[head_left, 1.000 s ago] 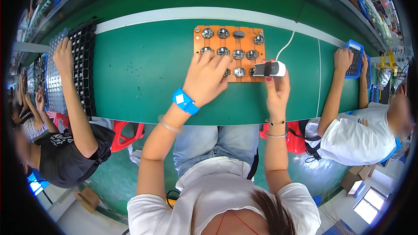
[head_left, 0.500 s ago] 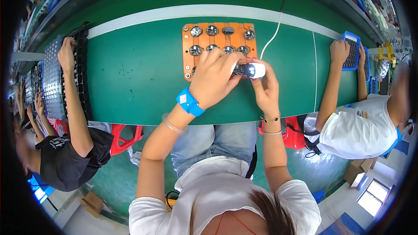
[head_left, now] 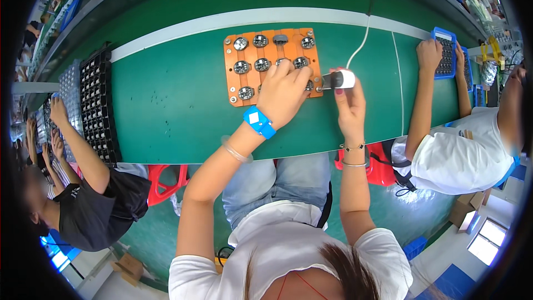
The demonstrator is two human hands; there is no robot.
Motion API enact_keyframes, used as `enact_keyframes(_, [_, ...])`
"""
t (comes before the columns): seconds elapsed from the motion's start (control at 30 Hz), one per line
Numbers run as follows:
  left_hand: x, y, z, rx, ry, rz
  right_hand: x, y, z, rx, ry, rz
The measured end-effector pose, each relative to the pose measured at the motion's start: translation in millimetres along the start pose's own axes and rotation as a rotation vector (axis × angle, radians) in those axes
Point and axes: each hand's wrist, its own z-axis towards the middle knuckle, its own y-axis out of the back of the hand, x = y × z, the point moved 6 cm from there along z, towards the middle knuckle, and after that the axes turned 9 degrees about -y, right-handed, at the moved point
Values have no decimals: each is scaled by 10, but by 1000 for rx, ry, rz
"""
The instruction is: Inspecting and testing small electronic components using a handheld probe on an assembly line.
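An orange fixture plate (head_left: 251, 55) lies on the green bench top (head_left: 177, 105), holding several round silver parts in rows. My left hand (head_left: 284, 97), with a blue wrist strap (head_left: 259, 121), rests palm down on the plate's near right part and covers some of the round parts. My right hand (head_left: 348, 106) grips a small white and black corded tool (head_left: 336, 80), its tip pointing left at the plate's right edge. A white cable (head_left: 358, 50) runs from the tool toward the back of the bench.
A person on the left reaches to black compartment trays (head_left: 99, 105) and clear trays (head_left: 69, 94). A person on the right in a white shirt (head_left: 455, 155) handles a blue tray (head_left: 447, 53). Red stools (head_left: 166, 180) stand under the bench.
The view has shifted, so the plate and both hands sit further left in the picture. My left hand stays on the plate and my right keeps the tool at its right edge.
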Motion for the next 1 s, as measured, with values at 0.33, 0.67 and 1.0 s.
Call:
enact_keyframes(0.33, [-57, 157, 43, -90, 89, -209, -117, -42, 1, 71, 11, -82])
enact_keyframes(0.67, [-54, 179, 29, -77, 150, -320, -53, -53, -58, 73, -21, 120])
enact_keyframes(1.0, [70, -3, 29, 170, 151, 47, -260, 51, -38, -41, 56, 299])
